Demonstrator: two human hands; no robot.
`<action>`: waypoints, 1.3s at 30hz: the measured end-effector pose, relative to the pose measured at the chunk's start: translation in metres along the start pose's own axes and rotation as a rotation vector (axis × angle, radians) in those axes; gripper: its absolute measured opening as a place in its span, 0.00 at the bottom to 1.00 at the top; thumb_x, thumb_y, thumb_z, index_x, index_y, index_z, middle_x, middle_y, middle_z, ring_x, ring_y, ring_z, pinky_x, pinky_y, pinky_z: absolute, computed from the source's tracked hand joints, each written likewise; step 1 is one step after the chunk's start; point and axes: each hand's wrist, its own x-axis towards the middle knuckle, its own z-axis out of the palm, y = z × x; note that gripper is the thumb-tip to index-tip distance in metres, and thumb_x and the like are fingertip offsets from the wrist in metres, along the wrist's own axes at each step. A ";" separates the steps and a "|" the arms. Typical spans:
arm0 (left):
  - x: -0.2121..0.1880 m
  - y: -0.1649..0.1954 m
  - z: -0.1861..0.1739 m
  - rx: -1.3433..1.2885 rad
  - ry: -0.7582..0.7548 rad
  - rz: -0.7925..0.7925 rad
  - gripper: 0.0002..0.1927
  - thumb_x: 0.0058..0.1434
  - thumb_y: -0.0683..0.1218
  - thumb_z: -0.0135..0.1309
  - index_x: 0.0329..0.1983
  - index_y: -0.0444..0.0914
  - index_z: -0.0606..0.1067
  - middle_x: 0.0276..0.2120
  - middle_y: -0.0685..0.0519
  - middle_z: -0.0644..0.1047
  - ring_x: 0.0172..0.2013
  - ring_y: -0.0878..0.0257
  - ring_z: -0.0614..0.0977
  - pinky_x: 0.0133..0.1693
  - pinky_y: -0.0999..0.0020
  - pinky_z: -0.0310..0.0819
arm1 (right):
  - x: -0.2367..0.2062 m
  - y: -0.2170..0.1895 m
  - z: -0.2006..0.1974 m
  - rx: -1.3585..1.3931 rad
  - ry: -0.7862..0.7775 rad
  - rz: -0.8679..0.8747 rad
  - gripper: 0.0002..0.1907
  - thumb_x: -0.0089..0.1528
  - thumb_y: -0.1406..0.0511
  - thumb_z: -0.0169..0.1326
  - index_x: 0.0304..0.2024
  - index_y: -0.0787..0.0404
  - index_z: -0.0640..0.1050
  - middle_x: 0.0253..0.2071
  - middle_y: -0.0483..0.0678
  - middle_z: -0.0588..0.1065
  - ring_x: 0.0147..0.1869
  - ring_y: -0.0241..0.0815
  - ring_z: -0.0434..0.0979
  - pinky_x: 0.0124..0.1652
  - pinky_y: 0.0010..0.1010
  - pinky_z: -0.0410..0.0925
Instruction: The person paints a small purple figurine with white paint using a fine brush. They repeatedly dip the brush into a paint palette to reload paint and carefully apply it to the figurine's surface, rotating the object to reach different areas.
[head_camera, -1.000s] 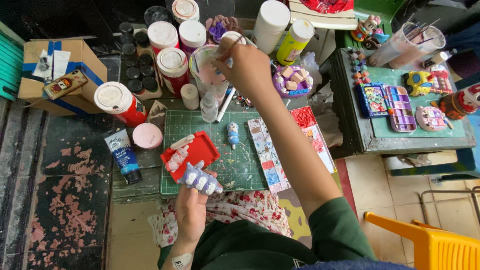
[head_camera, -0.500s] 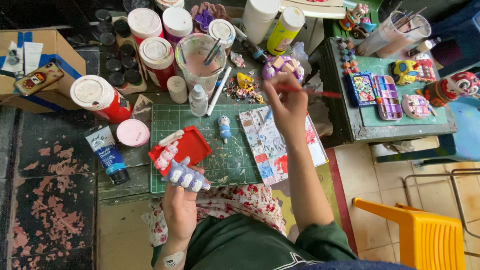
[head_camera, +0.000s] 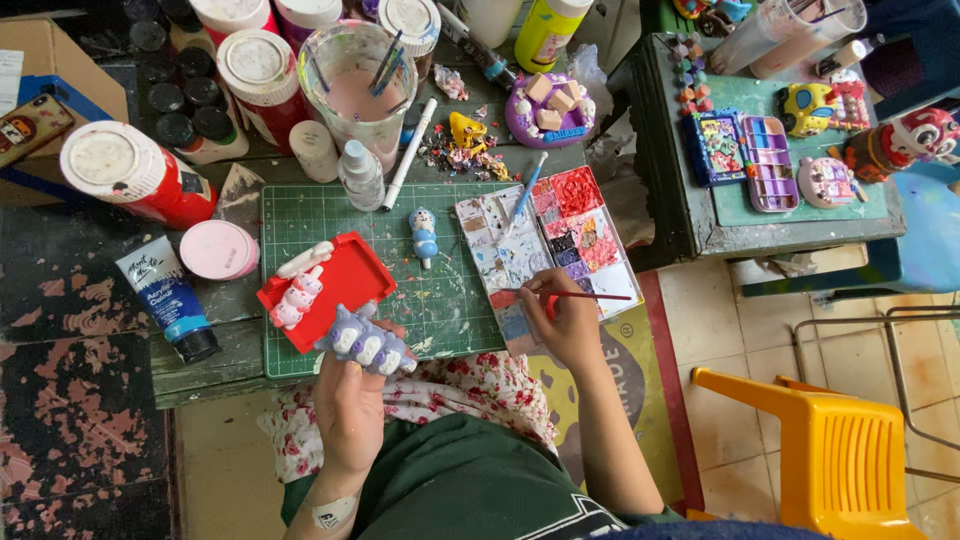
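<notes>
paint-loading step, judged: right hand (head_camera: 568, 318) pinched on a thin red-handled brush (head_camera: 580, 295) whose tip meets the paint palette (head_camera: 545, 245) just ahead; left hand (head_camera: 352, 385) clasped around a lilac-and-white figurine (head_camera: 365, 343), beside the red tray (head_camera: 340, 285); next stroke needs a steady tip.

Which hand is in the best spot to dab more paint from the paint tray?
The right hand, most likely. It holds the thin red-handled paintbrush with the tip at the rectangular white paint palette. The left hand is busy gripping the small purple and white figurine.
</notes>
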 end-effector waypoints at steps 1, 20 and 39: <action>0.000 0.000 0.000 -0.006 0.004 -0.005 0.27 0.74 0.46 0.35 0.72 0.26 0.58 0.59 0.38 0.70 0.59 0.50 0.75 0.58 0.52 0.73 | 0.000 -0.003 -0.001 -0.056 -0.029 0.014 0.10 0.61 0.66 0.64 0.40 0.62 0.77 0.29 0.47 0.79 0.30 0.36 0.78 0.32 0.28 0.68; -0.002 0.007 0.007 0.050 -0.058 -0.019 0.24 0.74 0.42 0.36 0.71 0.26 0.58 0.61 0.38 0.70 0.61 0.50 0.75 0.63 0.47 0.73 | -0.002 -0.020 -0.004 -0.054 0.048 -0.126 0.08 0.62 0.68 0.62 0.39 0.63 0.75 0.36 0.48 0.80 0.35 0.38 0.79 0.34 0.28 0.69; -0.012 0.009 0.028 0.211 -0.234 0.019 0.24 0.73 0.36 0.43 0.71 0.25 0.61 0.65 0.33 0.72 0.65 0.53 0.75 0.65 0.58 0.70 | -0.066 -0.095 0.003 0.867 -0.127 -0.375 0.08 0.71 0.72 0.51 0.45 0.64 0.64 0.42 0.59 0.76 0.48 0.48 0.79 0.55 0.46 0.75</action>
